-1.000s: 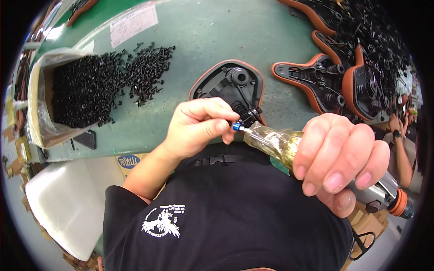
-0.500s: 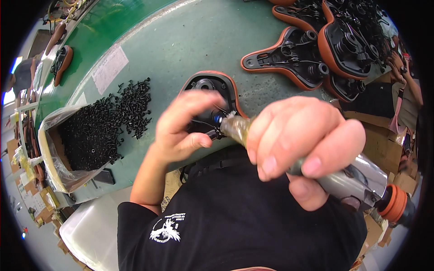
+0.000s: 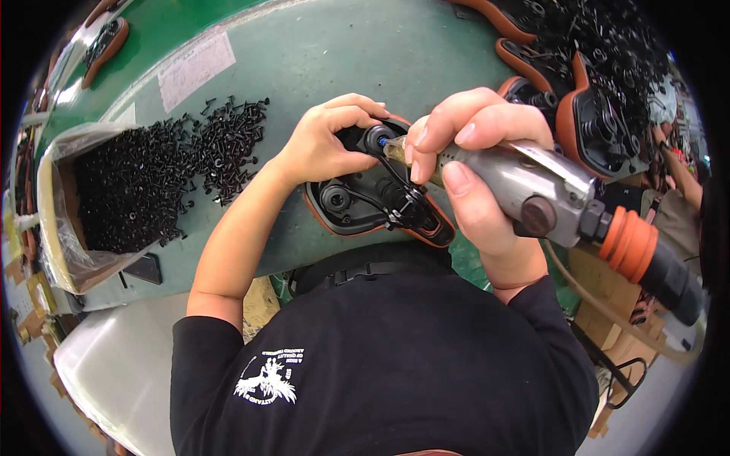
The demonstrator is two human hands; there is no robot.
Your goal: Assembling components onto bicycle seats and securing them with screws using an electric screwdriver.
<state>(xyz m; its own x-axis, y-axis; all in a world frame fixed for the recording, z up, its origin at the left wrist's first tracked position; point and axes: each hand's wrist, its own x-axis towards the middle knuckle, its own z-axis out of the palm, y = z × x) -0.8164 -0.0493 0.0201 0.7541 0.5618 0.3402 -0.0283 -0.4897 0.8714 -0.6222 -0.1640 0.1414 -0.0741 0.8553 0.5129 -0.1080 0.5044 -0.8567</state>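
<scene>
An upside-down bicycle saddle (image 3: 363,209), black underneath with an orange-brown rim, lies at the table's near edge, its nose pointing toward me and right. My left hand (image 3: 325,138) curls round its far wide end, fingers and thumb on either side of a round black spring (image 3: 378,140). In my right hand (image 3: 487,159) is a silver air screwdriver (image 3: 544,182) with an orange-and-black hose coupling. The blue tip of the tool meets the middle of that spring; any screw there is too small to make out. A second spring (image 3: 335,197) shows nearer me.
Left of the saddle, black screws (image 3: 228,140) spill from a plastic-lined box (image 3: 57,220). More upturned saddles (image 3: 589,133) and dark metal parts (image 3: 601,45) pile up at the right. A paper sheet (image 3: 198,68) lies on the green table (image 3: 327,57). Another person's arm (image 3: 682,178) shows far right.
My left hand has gone from hovering open over the saddle to gripping its far end. The saddle has turned. The screwdriver's tip is now at the far spring.
</scene>
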